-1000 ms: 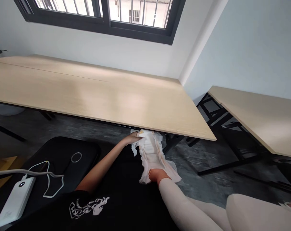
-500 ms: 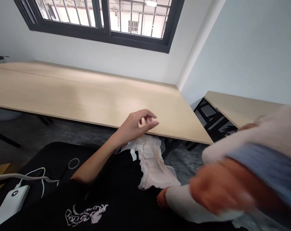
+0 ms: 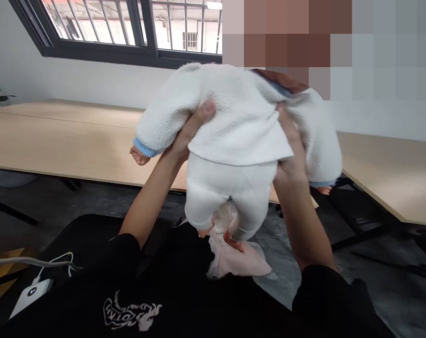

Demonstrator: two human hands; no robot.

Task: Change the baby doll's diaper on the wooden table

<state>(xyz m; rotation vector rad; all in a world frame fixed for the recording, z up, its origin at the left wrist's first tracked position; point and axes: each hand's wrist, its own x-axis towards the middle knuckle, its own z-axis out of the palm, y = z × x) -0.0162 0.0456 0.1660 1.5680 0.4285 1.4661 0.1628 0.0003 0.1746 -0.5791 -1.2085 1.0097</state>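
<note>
A baby doll (image 3: 234,126) in a white fleece top with blue cuffs and white trousers hangs upright in front of me, its back or front uncertain. My left hand (image 3: 193,129) grips it under one arm, thumb on the top. On the other side my right hand (image 3: 292,145) is wrapped round its torso, fingers partly hidden by the cloth. The doll's bare feet dangle over a pale pink and white diaper (image 3: 234,260) spread on my lap; the legs cover part of it. The doll's head area is blurred out.
A long wooden table (image 3: 58,136) stands ahead below a barred window (image 3: 135,28). Another table (image 3: 385,173) is at the right. A white power bank (image 3: 32,295) with a cable lies on the black chair (image 3: 89,230) at my left.
The doll has swung from the lower right to the centre and is now held upright. My left hand, empty before, has moved up and taken hold of it. My right hand has come into view.
</note>
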